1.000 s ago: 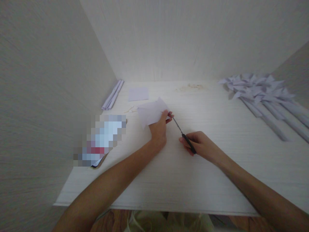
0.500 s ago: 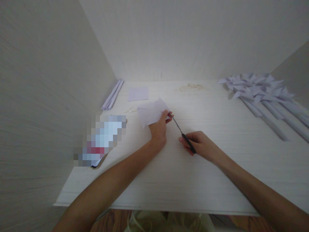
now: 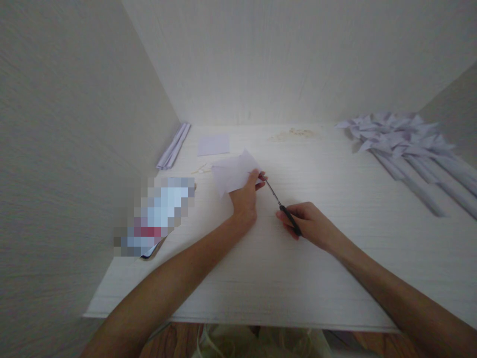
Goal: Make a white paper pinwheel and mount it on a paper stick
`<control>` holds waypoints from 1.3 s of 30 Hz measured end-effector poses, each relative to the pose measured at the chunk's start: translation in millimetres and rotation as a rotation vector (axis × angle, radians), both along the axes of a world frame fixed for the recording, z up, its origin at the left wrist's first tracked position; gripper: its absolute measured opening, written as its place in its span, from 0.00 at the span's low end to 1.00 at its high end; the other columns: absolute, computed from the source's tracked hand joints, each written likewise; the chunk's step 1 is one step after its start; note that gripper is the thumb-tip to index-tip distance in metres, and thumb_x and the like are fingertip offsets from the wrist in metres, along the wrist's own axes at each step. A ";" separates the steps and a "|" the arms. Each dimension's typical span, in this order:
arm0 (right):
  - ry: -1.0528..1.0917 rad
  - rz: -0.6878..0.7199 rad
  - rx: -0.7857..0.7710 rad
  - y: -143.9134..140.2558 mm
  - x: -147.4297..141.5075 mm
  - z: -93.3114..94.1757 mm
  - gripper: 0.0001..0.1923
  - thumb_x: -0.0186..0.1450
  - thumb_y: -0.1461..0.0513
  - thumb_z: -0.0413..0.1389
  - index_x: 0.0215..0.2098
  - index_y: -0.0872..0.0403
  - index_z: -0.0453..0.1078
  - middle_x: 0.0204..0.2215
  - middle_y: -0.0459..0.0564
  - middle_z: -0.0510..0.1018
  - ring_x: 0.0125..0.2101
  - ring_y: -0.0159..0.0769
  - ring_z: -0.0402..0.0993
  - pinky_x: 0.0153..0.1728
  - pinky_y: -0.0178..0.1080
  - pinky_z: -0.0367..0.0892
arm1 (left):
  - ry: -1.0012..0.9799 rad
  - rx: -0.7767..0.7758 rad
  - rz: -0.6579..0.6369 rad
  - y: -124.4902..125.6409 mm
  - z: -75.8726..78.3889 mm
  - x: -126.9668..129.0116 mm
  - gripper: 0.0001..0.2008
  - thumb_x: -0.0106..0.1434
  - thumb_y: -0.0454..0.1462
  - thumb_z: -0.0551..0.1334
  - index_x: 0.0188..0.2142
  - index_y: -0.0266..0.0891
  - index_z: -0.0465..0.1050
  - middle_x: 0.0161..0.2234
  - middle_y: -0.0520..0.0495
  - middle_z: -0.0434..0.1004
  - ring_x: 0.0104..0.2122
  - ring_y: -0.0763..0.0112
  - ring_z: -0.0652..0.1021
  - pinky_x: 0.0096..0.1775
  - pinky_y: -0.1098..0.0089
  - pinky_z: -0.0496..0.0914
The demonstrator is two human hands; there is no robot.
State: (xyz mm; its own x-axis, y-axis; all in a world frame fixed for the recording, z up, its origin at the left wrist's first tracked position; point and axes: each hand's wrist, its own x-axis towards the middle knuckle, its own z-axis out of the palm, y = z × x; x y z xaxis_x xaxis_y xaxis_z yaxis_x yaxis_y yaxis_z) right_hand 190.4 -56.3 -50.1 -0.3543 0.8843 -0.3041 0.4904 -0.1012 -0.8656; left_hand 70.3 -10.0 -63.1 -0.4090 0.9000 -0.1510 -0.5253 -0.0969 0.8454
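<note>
the left hand (image 3: 248, 196) pinches a white paper (image 3: 235, 174) between the thumb and the fingers, somewhat beyond the middle of the surface (image 3: 223, 288), toward its far edge. this paper is not flat: one pointed corner rises toward the far edge, and another part hangs toward the near edge. the right hand (image 3: 307, 221) is closed around the black handles of the scissors (image 3: 290, 220), nearer to the near edge than the left hand. the scissors point obliquely toward the far left corner, and their tip reaches the right side of the paper, just beside the left fingertips; whether the blades are cutting into it, i cannot tell. close to the far left corner, along the left edge, lie several white paper rolls (image 3: 174, 146), side by side. to the right of them, near the far edge, one flat sheet (image 3: 213, 145) lies alone. between this sheet and the left hand there are some thin pale scraps (image 3: 202, 169). at the left edge rests a phone (image 3: 167, 204), its screen blurred into squares. near the far right corner is a heap of folded paper pinwheels (image 3: 402, 136), with their paper sticks (image 3: 425, 191) pointing toward the near edge. a brownish mark (image 3: 298, 133) shows along the far edge.
</note>
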 end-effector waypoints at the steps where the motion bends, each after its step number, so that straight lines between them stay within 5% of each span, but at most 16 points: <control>1: 0.000 0.003 0.000 0.1 -0.2 0.7 0.20 0.56 0.52 0.50 0.13 0.55 0.58 0.08 0.42 0.60 0.12 0.24 0.53 0.14 0.30 0.49 | 0.001 0.001 -0.003 0.1 -0.5 0.0 0.03 0.46 0.34 0.61 0.22 0.35 0.67 0.20 0.54 0.71 0.22 0.77 0.73 0.26 0.75 0.67; 9: -0.001 0.009 -0.006 -1.3 3.3 2.2 0.20 0.54 0.53 0.52 0.12 0.56 0.57 0.08 0.42 0.61 0.12 0.24 0.52 0.13 0.31 0.47 | 0.020 0.011 -0.015 1.0 0.0 -3.4 0.04 0.46 0.35 0.61 0.22 0.35 0.67 0.21 0.53 0.71 0.23 0.78 0.73 0.26 0.76 0.65; 19: 0.332 -0.443 0.338 5.6 -0.6 -7.6 0.08 0.52 0.59 0.56 0.25 0.57 0.67 0.19 0.43 0.68 0.16 0.23 0.56 0.15 0.29 0.52 | 0.132 0.004 -0.290 -16.9 -1.2 4.9 0.08 0.43 0.36 0.64 0.25 0.36 0.68 0.26 0.51 0.70 0.27 0.75 0.72 0.23 0.77 0.66; 25: 0.314 -0.470 0.404 5.6 0.8 -7.8 0.08 0.51 0.59 0.56 0.26 0.55 0.67 0.19 0.43 0.67 0.18 0.24 0.59 0.16 0.29 0.55 | 0.159 0.014 -0.410 -21.6 -0.9 7.2 0.09 0.42 0.37 0.65 0.25 0.37 0.69 0.26 0.51 0.72 0.26 0.74 0.71 0.24 0.75 0.66; 39: 0.267 -0.458 0.432 6.1 2.4 -10.6 0.12 0.51 0.55 0.56 0.26 0.56 0.66 0.16 0.42 0.64 0.16 0.25 0.57 0.16 0.30 0.54 | 0.141 -0.005 -0.448 -21.8 -1.1 6.7 0.07 0.42 0.34 0.65 0.24 0.36 0.70 0.24 0.52 0.72 0.25 0.75 0.72 0.22 0.76 0.65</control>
